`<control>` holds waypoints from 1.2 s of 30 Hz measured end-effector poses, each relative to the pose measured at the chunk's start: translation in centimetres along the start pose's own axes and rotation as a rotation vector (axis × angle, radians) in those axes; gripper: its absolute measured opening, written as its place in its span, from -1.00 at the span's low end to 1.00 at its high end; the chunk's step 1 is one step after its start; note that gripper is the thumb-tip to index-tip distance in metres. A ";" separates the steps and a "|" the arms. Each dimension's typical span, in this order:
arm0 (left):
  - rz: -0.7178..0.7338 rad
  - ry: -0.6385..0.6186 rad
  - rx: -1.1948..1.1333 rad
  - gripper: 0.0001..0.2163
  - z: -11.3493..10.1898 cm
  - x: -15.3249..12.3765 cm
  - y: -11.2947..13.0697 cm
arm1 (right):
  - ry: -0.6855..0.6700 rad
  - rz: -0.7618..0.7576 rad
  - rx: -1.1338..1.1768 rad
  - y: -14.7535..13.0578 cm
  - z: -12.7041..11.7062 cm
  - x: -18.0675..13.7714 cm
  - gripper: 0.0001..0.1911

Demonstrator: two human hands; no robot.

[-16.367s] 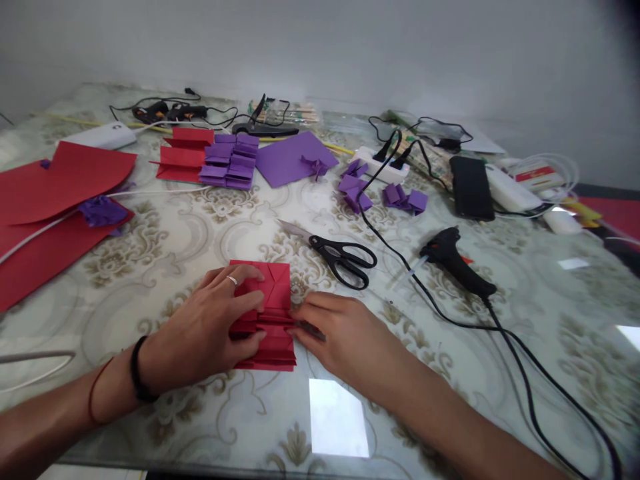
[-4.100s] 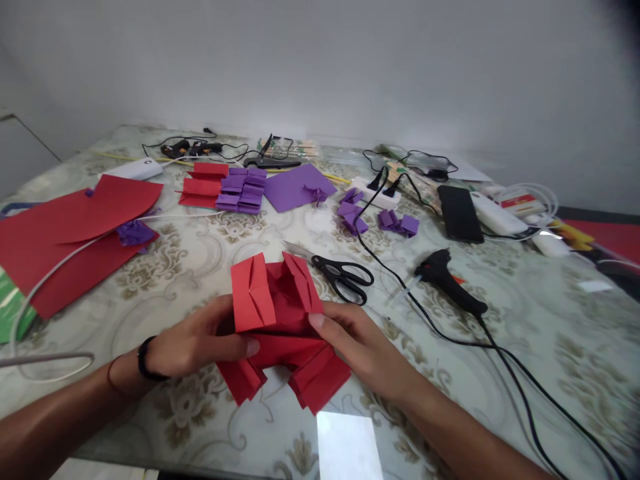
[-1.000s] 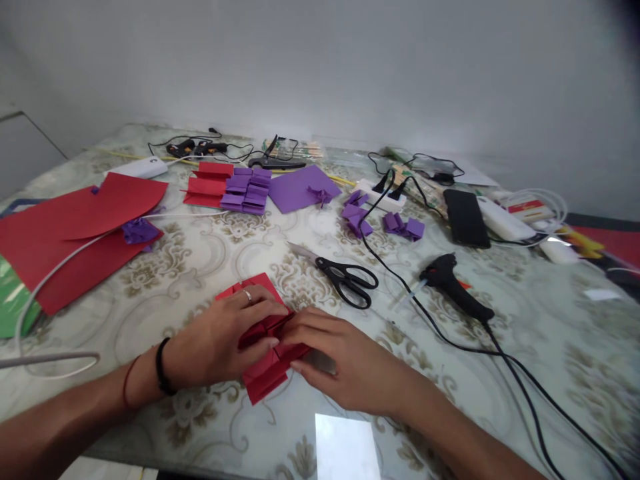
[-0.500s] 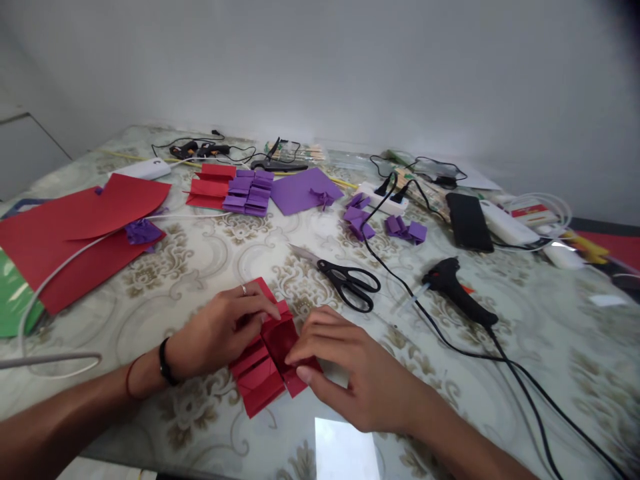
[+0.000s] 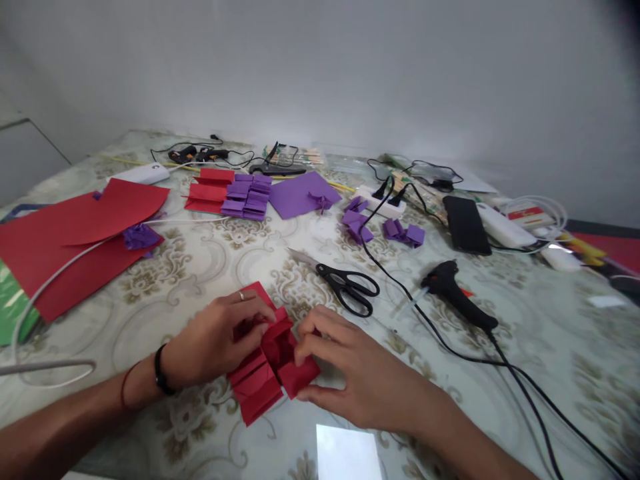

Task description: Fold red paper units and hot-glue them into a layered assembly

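Observation:
A folded red paper piece (image 5: 265, 373) lies on the glass-topped table (image 5: 500, 400) near its front edge. My left hand (image 5: 215, 343), with a ring and a black wristband, presses its fingers onto the paper's left and upper part. On the right side my right hand (image 5: 345, 370) pinches a raised red flap between thumb and fingers. Both hands grip the same piece, and part of it is hidden under them.
Black scissors (image 5: 345, 287) lie just beyond my hands. A black glue gun (image 5: 457, 297) with a long cable rests to the right. Red paper sheets (image 5: 70, 230) are at left; folded purple pieces (image 5: 250, 197), a purple sheet (image 5: 300, 193), a phone (image 5: 466, 223) and cables sit at the back.
The red piece was lifted and spread open seconds ago, then pressed flat on the table. Since a second ago my right hand has raised and pinched a flap on its right side.

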State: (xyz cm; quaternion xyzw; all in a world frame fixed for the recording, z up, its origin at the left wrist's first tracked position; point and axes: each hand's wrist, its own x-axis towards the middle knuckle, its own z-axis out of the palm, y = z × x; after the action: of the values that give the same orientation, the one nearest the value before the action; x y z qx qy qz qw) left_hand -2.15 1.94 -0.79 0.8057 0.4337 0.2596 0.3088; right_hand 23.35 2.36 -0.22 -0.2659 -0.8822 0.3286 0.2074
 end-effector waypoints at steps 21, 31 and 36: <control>0.007 -0.113 0.079 -0.88 0.7 -0.4 -0.5 | 0.069 0.058 -0.058 1.1 1.6 0.6 -0.84; -0.021 -0.025 0.088 -0.87 1.1 0.1 -0.3 | 0.196 0.248 0.014 0.9 2.7 1.2 -0.75; -0.033 0.022 0.050 -0.86 0.6 0.1 -0.1 | 0.198 0.108 0.041 0.7 1.9 0.8 -0.81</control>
State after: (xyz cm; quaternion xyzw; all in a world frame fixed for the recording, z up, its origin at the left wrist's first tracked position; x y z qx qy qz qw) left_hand -1.70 1.89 -1.26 0.8030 0.4565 0.2527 0.2880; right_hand 21.98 2.45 -1.88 -0.3397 -0.8349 0.3296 0.2809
